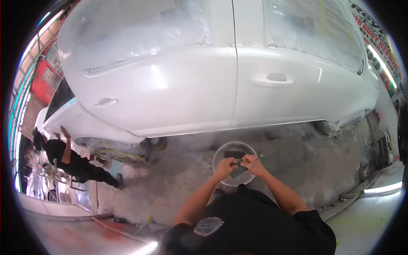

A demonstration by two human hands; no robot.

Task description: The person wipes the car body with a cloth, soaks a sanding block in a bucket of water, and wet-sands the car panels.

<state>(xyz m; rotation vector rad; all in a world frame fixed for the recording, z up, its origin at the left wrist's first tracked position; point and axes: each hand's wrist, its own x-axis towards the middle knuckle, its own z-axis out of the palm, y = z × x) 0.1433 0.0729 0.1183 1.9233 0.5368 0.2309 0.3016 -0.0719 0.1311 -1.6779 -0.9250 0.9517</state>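
Observation:
Both of my hands are together over a round, whitish tub (pixel 215 175) in front of my body. My left hand (pixel 226 166) is closed, pinching one side of a small grey-green sheet (pixel 239 171) that looks like sandpaper. The other side is held by my right hand (pixel 251 164), also closed, with its fingertips close to the left ones. Part of the sheet is hidden behind the fingers. A dark flat shape (pixel 232 154) shows at the far side within the tub's rim.
A white car (pixel 182 93) stands ahead, with plastic film (pixel 140 29) over its windows. At the left, another person (pixel 70 155) in dark clothes has a hand near the car's end. The floor (pixel 157 182) is grey and dusty. A grate (pixel 152 230) lies at lower left.

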